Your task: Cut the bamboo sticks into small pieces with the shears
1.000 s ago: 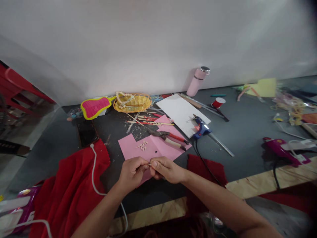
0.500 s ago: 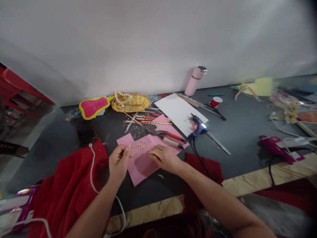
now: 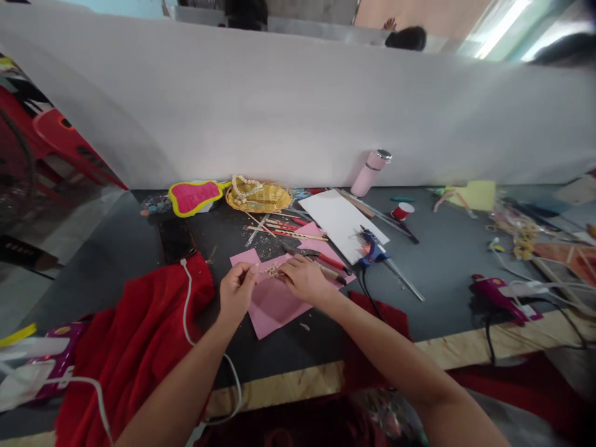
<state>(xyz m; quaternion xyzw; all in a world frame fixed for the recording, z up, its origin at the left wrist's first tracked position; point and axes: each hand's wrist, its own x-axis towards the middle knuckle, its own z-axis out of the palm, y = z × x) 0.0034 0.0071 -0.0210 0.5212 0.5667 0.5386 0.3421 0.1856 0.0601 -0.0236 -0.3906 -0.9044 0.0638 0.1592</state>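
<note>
My left hand (image 3: 237, 290) is closed in a pinch over the left part of a pink paper sheet (image 3: 274, 309). A small pale piece shows at its fingertips. Close by on the paper lies a little pile of pale cut pieces (image 3: 272, 271). My right hand (image 3: 305, 279) has its fingers bent together at the right side of that pile; what they hold, if anything, is hidden. Pliers-like cutters (image 3: 328, 258) with a red handle lie just behind my right hand, partly covered by it.
Behind the paper are thin sticks (image 3: 288, 231), a wicker basket (image 3: 267, 197) and a pink-and-yellow paddle shape (image 3: 195, 197). A glue gun (image 3: 372, 248) rests by a white board (image 3: 335, 217). A pink flask (image 3: 370, 174) stands near the partition. Red cloth (image 3: 153, 323) and a phone (image 3: 177, 239) lie left.
My right hand has moved left to the pile of pieces, nearer my left hand. The left hand keeps its pinch. The camera view has tilted up, showing more above the partition.
</note>
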